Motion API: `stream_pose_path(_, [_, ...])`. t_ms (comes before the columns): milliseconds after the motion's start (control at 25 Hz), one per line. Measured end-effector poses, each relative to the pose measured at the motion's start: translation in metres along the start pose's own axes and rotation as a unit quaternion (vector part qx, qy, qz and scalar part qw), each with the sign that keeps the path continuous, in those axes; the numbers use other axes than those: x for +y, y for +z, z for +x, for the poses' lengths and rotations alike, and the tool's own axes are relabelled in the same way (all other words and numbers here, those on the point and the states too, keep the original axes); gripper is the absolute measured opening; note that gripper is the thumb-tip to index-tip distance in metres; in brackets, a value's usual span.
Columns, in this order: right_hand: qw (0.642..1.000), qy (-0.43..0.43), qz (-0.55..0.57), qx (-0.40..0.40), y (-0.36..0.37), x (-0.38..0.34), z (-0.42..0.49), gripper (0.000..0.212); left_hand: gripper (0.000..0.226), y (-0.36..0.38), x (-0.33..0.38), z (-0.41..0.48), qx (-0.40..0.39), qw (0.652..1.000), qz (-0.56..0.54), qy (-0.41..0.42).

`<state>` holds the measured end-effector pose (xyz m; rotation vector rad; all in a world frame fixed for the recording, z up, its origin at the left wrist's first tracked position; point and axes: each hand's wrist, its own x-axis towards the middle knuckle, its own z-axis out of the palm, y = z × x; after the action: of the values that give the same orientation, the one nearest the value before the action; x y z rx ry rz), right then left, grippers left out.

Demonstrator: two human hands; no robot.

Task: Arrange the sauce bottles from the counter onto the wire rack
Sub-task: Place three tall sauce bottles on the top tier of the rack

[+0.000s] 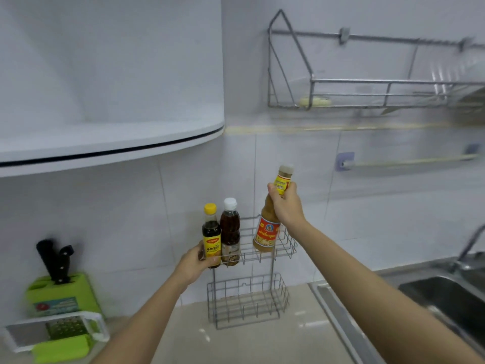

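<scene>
Grater [61,331]: nearest, bottom left on the counter [183,337], white frame with green handle, lying flat.
Knife block [61,295]: green, just behind the grater, black-handled knives upright in it.
Sink [446,298]: steel, at the right edge, tap above it blurred.
Left hand [193,264]: wrapped around the left front corner of the rack's upper basket, thumb on the label of the yellow-capped bottle, fingers curled shut; whether gripping wire, bottle or both, cannot tell.
Right hand [284,203]: closed tight around the neck of the tan sauce bottle, thumb and fingers fully around it.
Wire rack [246,300]: two-tier, standing on the counter against the tiled wall; lower basket with nothing visible in it.
Yellow-capped bottle [211,232]: dark sauce, upright at the far left of the upper basket.
White-capped bottle [230,229]: reddish-brown sauce, upright just right of the yellow-capped one, touching or nearly so.
Tan sauce bottle [267,232]: red label, slightly tilted with cap leaning right, base down inside the right part of the upper basket; whether resting on the wire, cannot tell.
Towel bar [406,161]: on the wall tiles, up and right of the rack.
Corner shelf [105,143]: white, curved, above left.
Dish rack [367,93]: metal, wall-mounted, farthest up at right, pale object on its floor.
</scene>
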<state>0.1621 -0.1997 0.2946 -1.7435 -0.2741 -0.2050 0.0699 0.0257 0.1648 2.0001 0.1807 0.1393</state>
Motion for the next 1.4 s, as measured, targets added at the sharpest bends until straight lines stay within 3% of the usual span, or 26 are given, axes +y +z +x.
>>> stream_pose_path(120, [1.0,-0.012,0.014,0.02,0.016,0.008,0.0,0.026,0.047,-0.003,0.003,0.002,0.002,1.0,0.006,0.0])
stream_pose_path(280, [0.999,-0.043,-0.014,-0.004,0.031,0.022,-0.002,0.023,0.065,-0.007,-0.008,0.007,0.022,1.0,0.009,0.012])
stream_pose_path(440, [0.995,-0.045,-0.055,-0.072,0.042,0.04,-0.004,0.023,0.05,-0.006,-0.008,0.007,0.029,0.999,0.003,0.014])
stream_pose_path(640, [0.976,-0.042,-0.08,-0.197,0.035,0.04,0.0,0.042,0.057,-0.005,-0.009,0.005,0.036,0.999,0.033,0.012])
stream_pose_path(760, [0.977,-0.033,-0.067,-0.198,0.033,0.046,-0.006,0.062,0.056,-0.004,-0.007,0.004,0.042,0.998,0.042,0.01])
stream_pose_path(920, [0.979,-0.051,-0.083,-0.179,0.032,0.054,-0.007,0.049,0.055,-0.003,-0.008,0.006,0.039,0.998,0.037,0.011])
stream_pose_path(1200, [0.978,-0.033,-0.091,-0.184,0.035,0.053,-0.012,0.047,0.049,0.001,-0.007,0.007,0.041,0.998,0.039,0.003])
stream_pose_path(1400, [0.971,0.038,-0.035,-0.234,0.031,0.052,-0.02,0.053,0.054,0.001,-0.004,0.006,0.029,0.999,0.036,-0.021])
